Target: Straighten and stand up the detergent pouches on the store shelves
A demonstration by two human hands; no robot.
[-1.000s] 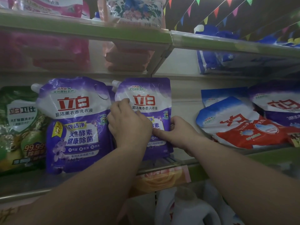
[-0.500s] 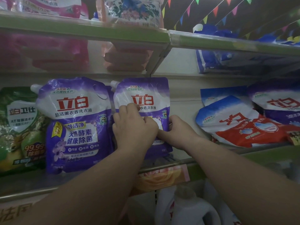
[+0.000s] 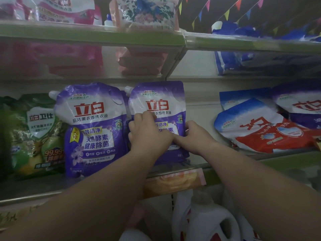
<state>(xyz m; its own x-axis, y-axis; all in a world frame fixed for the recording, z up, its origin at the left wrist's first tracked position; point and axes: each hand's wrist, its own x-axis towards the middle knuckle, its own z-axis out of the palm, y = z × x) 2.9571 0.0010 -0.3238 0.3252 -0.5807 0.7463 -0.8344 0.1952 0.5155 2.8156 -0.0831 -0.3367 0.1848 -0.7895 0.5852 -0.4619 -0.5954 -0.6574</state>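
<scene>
Standing on the middle shelf [image 3: 175, 168] is a purple pouch [image 3: 161, 100] with a white top and red letters, and both hands are on it. It stands straight up, with its little white cap at the top left corner. The left hand [image 3: 149, 134] lies on the front of the pouch, near its left side; the fingers are bent and close together, with the tips pressing on the front. The right hand [image 3: 194, 136] is at the right edge of the pouch. Its fingers curl round that edge and its thumb points left across the front, so it pinches the pouch.

Just beside it on the left stands a bigger purple pouch [image 3: 92, 129], also upright, and the two pouches touch. Further left is a green pouch [image 3: 34, 134]. To the right, well apart, a red, white and blue bag [image 3: 260, 126] lies leaning back, with another purple bag [image 3: 302, 106] behind it.

On the shelf above sit pink bags [image 3: 57, 7] and a flowery bag [image 3: 149, 11]. Down below, under the shelf, is a white jug [image 3: 208, 221] with a handle. Little colored flags [image 3: 225, 13] hang at the top right
</scene>
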